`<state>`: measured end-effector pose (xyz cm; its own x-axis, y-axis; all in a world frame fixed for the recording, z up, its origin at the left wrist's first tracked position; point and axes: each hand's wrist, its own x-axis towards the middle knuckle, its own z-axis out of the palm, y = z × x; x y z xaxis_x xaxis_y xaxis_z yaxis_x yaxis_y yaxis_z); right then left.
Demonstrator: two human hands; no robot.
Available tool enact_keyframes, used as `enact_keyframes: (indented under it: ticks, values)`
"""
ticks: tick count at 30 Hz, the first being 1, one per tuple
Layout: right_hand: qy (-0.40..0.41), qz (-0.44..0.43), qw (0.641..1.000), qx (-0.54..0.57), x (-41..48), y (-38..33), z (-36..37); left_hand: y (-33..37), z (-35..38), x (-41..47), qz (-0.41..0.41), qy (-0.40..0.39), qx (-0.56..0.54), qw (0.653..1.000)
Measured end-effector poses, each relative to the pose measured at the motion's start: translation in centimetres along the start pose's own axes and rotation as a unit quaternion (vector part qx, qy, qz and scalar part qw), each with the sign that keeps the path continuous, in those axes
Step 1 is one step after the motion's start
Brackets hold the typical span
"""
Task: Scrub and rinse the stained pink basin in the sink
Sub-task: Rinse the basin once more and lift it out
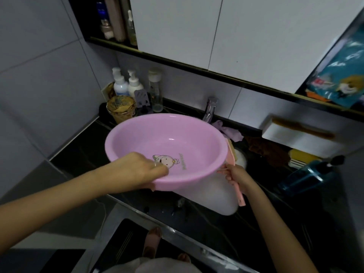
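Left hand [145, 170] pinches the near rim of the pink basin [167, 138], thumb inside; right hand [236, 177] grips a pink brush [231, 154]; the glossy basin bears a cartoon animal, its writing unreadable.

Dim light; grey tiled walls [39, 75], white cabinet doors [197, 26] above a black countertop [82, 142].

The pink basin [167, 134] hides most of the white sink [212, 192].
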<state>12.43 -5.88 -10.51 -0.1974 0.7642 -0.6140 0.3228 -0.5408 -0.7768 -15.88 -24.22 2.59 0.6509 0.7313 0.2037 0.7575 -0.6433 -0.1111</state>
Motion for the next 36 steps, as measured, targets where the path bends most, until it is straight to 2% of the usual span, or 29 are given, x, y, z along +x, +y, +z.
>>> enact_keyframes:
  ticks: [4, 7, 11, 14, 18, 22, 24, 29, 33, 36]
  values:
    - [-0.023, -0.018, 0.999, 0.022, -1.6, -0.2, -1.0, 1.6, -0.6, -1.9, 0.044, -0.031, -0.002, 0.999]
    - [-0.030, -0.012, 0.999, 0.018, -2.0, -0.4, -0.8, 2.2, -0.3, -2.2, 0.037, -0.062, -0.004, 0.997]
    - [-0.066, 0.004, 0.997, 0.047, -2.4, -0.6, 0.1, 2.3, 2.3, -1.2, 0.037, -0.065, 0.009, 0.997]
    - [-0.086, -0.007, 0.996, 0.001, -2.7, -0.4, 0.2, 2.8, 4.0, 0.1, 0.077, -0.055, 0.045, 0.994]
    - [0.001, -0.016, 1.000, 0.020, -2.5, 1.0, -0.5, 2.8, 5.7, 1.8, 0.108, -0.035, 0.100, 0.988]
    - [0.070, -0.046, 0.996, 0.035, -3.1, 1.7, -0.9, 1.1, 7.2, 2.4, 0.103, -0.029, 0.098, 0.989]
    - [0.126, -0.065, 0.990, 0.022, -3.7, 2.0, -1.3, 0.1, 8.3, 2.4, 0.071, -0.052, 0.086, 0.992]
    - [0.233, -0.149, 0.958, -0.073, -5.2, 0.1, -3.0, -1.3, 11.4, 3.4, -0.072, -0.130, 0.050, 0.988]
    - [0.307, -0.165, 0.913, -0.210, -6.0, -2.8, -5.1, 0.2, 13.8, 5.5, -0.221, -0.195, -0.073, 0.953]
    - [0.305, -0.154, 0.900, -0.270, -6.2, -4.5, -6.5, 1.3, 14.1, 6.3, -0.221, -0.192, -0.139, 0.946]
